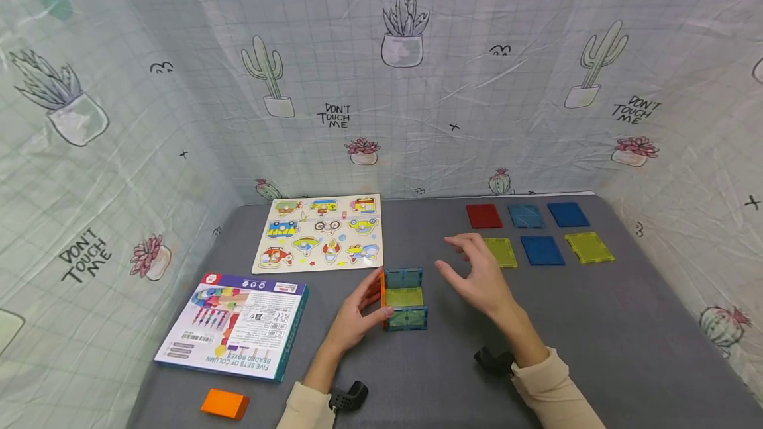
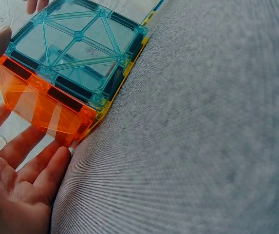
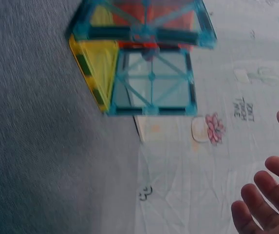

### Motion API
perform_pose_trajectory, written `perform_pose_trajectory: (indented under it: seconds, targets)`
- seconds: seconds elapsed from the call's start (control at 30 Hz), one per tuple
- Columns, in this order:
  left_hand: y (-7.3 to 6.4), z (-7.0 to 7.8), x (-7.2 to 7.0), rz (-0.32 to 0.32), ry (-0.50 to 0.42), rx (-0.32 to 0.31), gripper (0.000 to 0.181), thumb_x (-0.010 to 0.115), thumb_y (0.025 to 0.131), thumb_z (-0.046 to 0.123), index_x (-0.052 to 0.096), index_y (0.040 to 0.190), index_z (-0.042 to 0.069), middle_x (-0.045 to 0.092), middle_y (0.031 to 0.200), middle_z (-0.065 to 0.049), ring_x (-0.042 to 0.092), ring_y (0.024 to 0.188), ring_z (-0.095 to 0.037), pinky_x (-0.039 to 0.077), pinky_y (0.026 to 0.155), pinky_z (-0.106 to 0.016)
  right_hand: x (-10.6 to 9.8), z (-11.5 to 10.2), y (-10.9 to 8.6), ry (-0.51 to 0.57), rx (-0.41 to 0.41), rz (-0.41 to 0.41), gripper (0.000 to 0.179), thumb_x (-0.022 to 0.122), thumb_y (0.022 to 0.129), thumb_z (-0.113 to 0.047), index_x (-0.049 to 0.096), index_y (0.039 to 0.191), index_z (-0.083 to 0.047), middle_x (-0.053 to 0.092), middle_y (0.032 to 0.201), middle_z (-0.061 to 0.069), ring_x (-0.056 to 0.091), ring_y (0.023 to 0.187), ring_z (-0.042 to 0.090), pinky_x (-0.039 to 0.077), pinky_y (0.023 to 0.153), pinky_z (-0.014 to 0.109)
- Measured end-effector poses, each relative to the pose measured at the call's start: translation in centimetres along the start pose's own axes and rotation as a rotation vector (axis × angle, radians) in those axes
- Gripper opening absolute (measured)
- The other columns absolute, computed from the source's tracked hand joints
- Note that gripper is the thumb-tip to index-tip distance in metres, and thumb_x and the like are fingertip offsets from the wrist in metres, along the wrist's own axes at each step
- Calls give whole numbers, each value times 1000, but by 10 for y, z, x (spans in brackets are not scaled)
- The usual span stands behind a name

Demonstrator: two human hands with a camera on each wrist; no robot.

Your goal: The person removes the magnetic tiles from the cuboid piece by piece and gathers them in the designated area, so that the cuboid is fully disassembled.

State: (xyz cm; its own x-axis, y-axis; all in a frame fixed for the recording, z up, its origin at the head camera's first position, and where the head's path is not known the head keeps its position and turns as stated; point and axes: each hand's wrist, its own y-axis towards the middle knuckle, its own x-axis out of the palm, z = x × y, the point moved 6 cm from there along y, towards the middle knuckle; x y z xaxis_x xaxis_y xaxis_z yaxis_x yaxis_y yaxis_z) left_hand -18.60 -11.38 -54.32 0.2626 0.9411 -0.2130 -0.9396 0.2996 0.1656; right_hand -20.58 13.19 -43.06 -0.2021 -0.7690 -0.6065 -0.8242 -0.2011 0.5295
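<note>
A partial box of magnetic tiles stands on the table. It has a yellow tile [image 1: 403, 297] as base, a near teal tile [image 1: 406, 318], a far teal tile [image 1: 403, 277] and an orange tile [image 2: 46, 100] as left wall; its right side and top have no tile. My left hand [image 1: 353, 320] holds the box at the left, thumb by the near teal tile and fingers along the orange one. To the right, my right hand [image 1: 479, 277] is held over the table with fingers spread and nothing in them, overlapping a loose yellow tile [image 1: 503, 253] in the head view.
At the back right lie loose tiles: a red one [image 1: 484, 216], several blue ones [image 1: 542, 251] and another yellow one [image 1: 589, 247]. A wooden vehicle puzzle board [image 1: 318, 234] lies at the back left. Nearer are a flat printed box [image 1: 238, 326] and an orange block [image 1: 224, 404].
</note>
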Motion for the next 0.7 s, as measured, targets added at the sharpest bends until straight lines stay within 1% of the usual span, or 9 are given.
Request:
perform_pose_trajectory:
  seconds: [0.13, 0.2, 0.33, 0.43, 0.57, 0.7]
  targets:
    - [0, -1, 0, -1, 1, -2, 73, 69, 94, 20, 33, 157, 16, 51, 152, -8, 51, 138, -29, 44, 115, -38, 11, -7, -4, 16, -46, -72, 43, 79, 85, -20, 66, 124, -9, 60, 121, 7, 56, 101, 19, 57, 84, 45]
    - [-1, -1, 0, -3, 2, -2, 73, 69, 94, 20, 33, 158, 17, 51, 152, -8, 50, 138, -29, 44, 115, -39, 17, -10, -6, 20, -70, -118, 41, 78, 86, -20, 67, 123, -10, 60, 121, 5, 58, 103, 20, 57, 84, 42]
    - [-1, -1, 0, -9, 11, 18, 72, 67, 95, 20, 32, 158, 14, 50, 152, -11, 50, 138, -32, 45, 114, -40, 28, -16, -10, 34, -109, -205, 39, 78, 86, -21, 67, 121, -9, 60, 122, 3, 59, 106, 20, 58, 86, 36]
    - [-1, -1, 0, -11, 8, 28, 73, 67, 95, 18, 31, 158, 11, 49, 153, -12, 50, 138, -33, 44, 114, -43, 36, -21, -12, 49, -132, -254, 38, 79, 85, -22, 67, 120, -11, 59, 122, 1, 58, 106, 16, 58, 85, 32]
    - [-2, -1, 0, -12, 2, 18, 73, 67, 95, 19, 31, 158, 13, 48, 154, -9, 49, 139, -32, 43, 115, -43, 44, -26, -16, 71, -165, -315, 36, 78, 85, -21, 67, 118, -13, 59, 122, 1, 58, 107, 15, 58, 85, 32]
    - [-2, -1, 0, -12, 1, 14, 69, 64, 97, 19, 32, 158, 17, 47, 154, -7, 50, 139, -30, 43, 115, -42, 52, -28, -20, 72, -166, -383, 34, 76, 87, -22, 67, 118, -11, 58, 123, 0, 57, 109, 19, 58, 86, 33]
